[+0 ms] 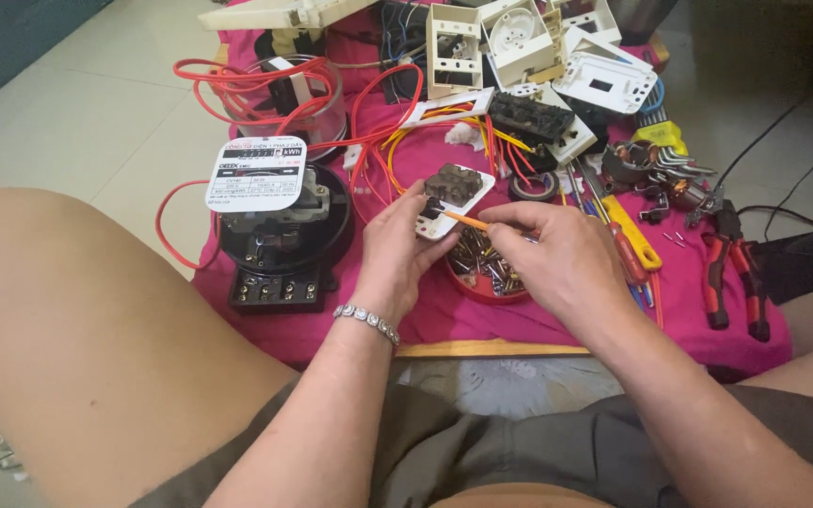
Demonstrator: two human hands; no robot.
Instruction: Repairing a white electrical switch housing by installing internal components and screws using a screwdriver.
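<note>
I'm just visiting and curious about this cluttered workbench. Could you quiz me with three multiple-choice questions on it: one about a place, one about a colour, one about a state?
1. Where is the red dish of screws?
A. under the hands
B. on the floor
C. atop the meter

2. What colour is the cloth?
A. green
B. pink
C. white

3. What is the left hand doing?
A. resting open
B. gripping pliers
C. holding a white switch module

Answers: 1 A, it lies just below both hands. 2 B, pink shows between the parts. 3 C, its fingers wrap the module while the right hand holds an orange wire to it.
</note>
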